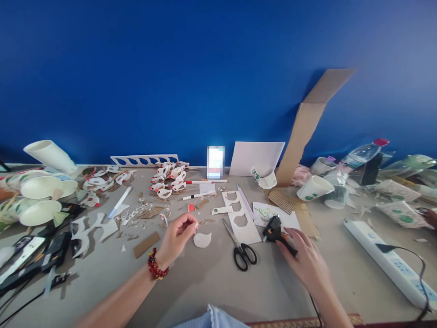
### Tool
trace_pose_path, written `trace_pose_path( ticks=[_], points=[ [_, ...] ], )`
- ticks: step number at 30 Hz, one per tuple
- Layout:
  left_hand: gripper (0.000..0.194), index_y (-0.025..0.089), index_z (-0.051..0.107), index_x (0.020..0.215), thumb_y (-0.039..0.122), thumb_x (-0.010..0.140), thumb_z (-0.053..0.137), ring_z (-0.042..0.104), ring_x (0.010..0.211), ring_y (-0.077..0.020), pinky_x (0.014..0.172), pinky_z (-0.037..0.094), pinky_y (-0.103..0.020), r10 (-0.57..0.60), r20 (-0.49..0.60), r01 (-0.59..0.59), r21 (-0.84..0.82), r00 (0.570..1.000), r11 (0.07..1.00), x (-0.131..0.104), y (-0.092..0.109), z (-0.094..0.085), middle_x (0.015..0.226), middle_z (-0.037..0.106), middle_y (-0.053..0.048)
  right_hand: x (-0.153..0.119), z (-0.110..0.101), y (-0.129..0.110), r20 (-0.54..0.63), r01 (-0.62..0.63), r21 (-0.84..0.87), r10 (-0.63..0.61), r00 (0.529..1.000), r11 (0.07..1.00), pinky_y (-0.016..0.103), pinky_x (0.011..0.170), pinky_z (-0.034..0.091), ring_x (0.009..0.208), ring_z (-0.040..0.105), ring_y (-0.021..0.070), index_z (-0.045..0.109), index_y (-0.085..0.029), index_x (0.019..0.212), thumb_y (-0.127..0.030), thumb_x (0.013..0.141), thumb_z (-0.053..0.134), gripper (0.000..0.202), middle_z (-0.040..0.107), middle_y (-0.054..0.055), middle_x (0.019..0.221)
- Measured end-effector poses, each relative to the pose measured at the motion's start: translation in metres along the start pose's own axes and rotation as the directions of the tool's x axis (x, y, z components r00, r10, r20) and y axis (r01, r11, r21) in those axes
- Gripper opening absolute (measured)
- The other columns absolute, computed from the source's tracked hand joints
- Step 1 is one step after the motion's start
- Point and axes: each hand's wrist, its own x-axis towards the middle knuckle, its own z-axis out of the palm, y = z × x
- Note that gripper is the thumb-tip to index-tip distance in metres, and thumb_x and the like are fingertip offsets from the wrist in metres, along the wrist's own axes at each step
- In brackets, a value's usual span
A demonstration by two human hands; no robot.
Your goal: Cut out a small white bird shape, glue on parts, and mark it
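Note:
My left hand (179, 239), with a red bead bracelet (157, 269) at its wrist, is raised over the table's middle. Its thumb and fingers are pinched together; anything between them is too small to make out. Just right of it lies a white teardrop-shaped cut-out (202, 240). My right hand (305, 257) has its fingers around the handle of a black hot glue gun (273, 228), whose nozzle points left. Between the hands lie black-handled scissors (245, 257), blades pointing away, beside a white sheet with cut-out holes (246, 228). A small red piece (191, 207) lies beyond my left hand.
Finished white birds (167, 180) cluster at the back, near a lit phone screen (215, 161). Paper cups (41, 213) and a phone (25, 253) lie left. A power strip (385, 262), a bottle (362, 152) and another person's hand (430, 217) are right. Cardboard (302, 132) leans on the wall.

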Motion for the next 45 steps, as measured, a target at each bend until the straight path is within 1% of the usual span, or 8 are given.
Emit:
trace_pose_path(
  ticks=[5, 22, 29, 33, 37, 40, 42, 45],
  points=[
    [0.014, 0.017, 0.057, 0.079, 0.028, 0.087, 0.053, 0.054, 0.070, -0.0129, 0.066, 0.044, -0.022, 0.070, -0.040, -0.069, 0.036, 0.997, 0.997, -0.001, -0.007, 0.003, 0.074, 0.056, 0.000, -0.005, 0.012, 0.007, 0.050, 0.061, -0.032, -0.060, 0.997, 0.998, 0.042, 0.084, 0.050, 0.094, 0.063, 0.0286, 0.051, -0.019, 0.125, -0.052, 0.091, 0.041, 0.049, 0.062, 0.013, 0.112],
    [0.020, 0.017, 0.058, 0.077, 0.034, 0.086, 0.053, 0.052, 0.062, -0.0127, 0.059, 0.042, -0.021, 0.240, -0.200, -0.213, 0.151, 0.950, 0.965, 0.005, -0.019, -0.001, 0.070, 0.057, -0.001, -0.008, 0.026, 0.017, -0.030, 0.104, 0.001, -0.104, 0.994, 0.995, 0.044, 0.090, 0.048, 0.097, 0.061, 0.0285, 0.060, -0.017, 0.113, -0.054, 0.090, 0.042, 0.048, 0.060, 0.013, 0.112],
    [0.017, 0.018, 0.057, 0.078, 0.031, 0.088, 0.051, 0.049, 0.064, -0.0128, 0.060, 0.041, -0.022, 0.336, -0.213, -0.275, 0.272, 0.917, 0.922, 0.001, -0.017, -0.003, 0.073, 0.056, -0.001, -0.007, 0.022, 0.028, -0.051, 0.045, 0.285, -0.032, 0.998, 0.957, 0.039, 0.084, 0.051, 0.096, 0.061, 0.0268, 0.062, -0.019, 0.107, -0.054, 0.086, 0.051, 0.042, 0.059, 0.012, 0.109],
    [0.017, 0.019, 0.055, 0.079, 0.030, 0.090, 0.048, 0.051, 0.068, -0.0143, 0.064, 0.043, -0.024, 0.371, -0.194, -0.298, 0.322, 0.908, 0.899, 0.000, -0.018, -0.005, 0.078, 0.057, -0.003, -0.008, 0.016, 0.039, -0.001, -0.136, 0.592, 0.169, 0.986, 0.795, 0.034, 0.076, 0.054, 0.090, 0.063, 0.0251, 0.064, -0.020, 0.104, -0.054, 0.078, 0.061, 0.043, 0.060, 0.009, 0.103],
    [0.016, 0.019, 0.054, 0.077, 0.028, 0.089, 0.048, 0.054, 0.073, -0.0160, 0.070, 0.045, -0.027, 0.428, -0.179, -0.340, 0.376, 0.886, 0.862, 0.002, -0.020, -0.006, 0.079, 0.058, -0.004, -0.005, 0.005, 0.034, 0.230, -0.377, 0.859, 0.398, 0.888, 0.346, 0.034, 0.069, 0.056, 0.080, 0.065, 0.0248, 0.062, -0.021, 0.103, -0.055, 0.078, 0.060, 0.042, 0.066, 0.008, 0.094],
    [0.015, 0.019, 0.053, 0.075, 0.025, 0.089, 0.048, 0.055, 0.074, -0.0163, 0.072, 0.045, -0.028, 0.466, -0.169, -0.364, 0.423, 0.868, 0.830, 0.002, -0.019, -0.007, 0.078, 0.058, -0.004, 0.004, -0.004, 0.015, 0.320, -0.360, 0.931, 0.336, 0.886, 0.063, 0.037, 0.067, 0.055, 0.069, 0.061, 0.0195, 0.060, -0.023, 0.107, -0.055, 0.088, 0.046, 0.040, 0.063, 0.008, 0.097],
    [0.015, 0.019, 0.052, 0.074, 0.023, 0.088, 0.048, 0.055, 0.074, -0.0164, 0.072, 0.045, -0.028, 0.496, -0.160, -0.384, 0.450, 0.854, 0.806, 0.002, -0.019, -0.008, 0.077, 0.058, -0.004, 0.012, -0.010, -0.004, 0.324, -0.342, 0.938, 0.215, 0.921, 0.051, 0.036, 0.058, 0.051, 0.055, 0.050, 0.0148, 0.058, -0.021, 0.109, -0.054, 0.089, 0.041, 0.041, 0.059, 0.007, 0.085],
    [0.014, 0.019, 0.053, 0.074, 0.022, 0.087, 0.050, 0.054, 0.072, -0.0159, 0.070, 0.044, -0.028, 0.537, -0.139, -0.423, 0.469, 0.832, 0.775, 0.002, -0.022, -0.010, 0.074, 0.058, -0.002, 0.025, -0.018, -0.037, 0.336, -0.338, 0.934, 0.036, 0.941, 0.119, 0.034, 0.056, 0.046, 0.056, 0.046, 0.0155, 0.056, -0.019, 0.100, -0.046, 0.084, 0.053, 0.032, 0.052, 0.004, 0.074]
  ],
)
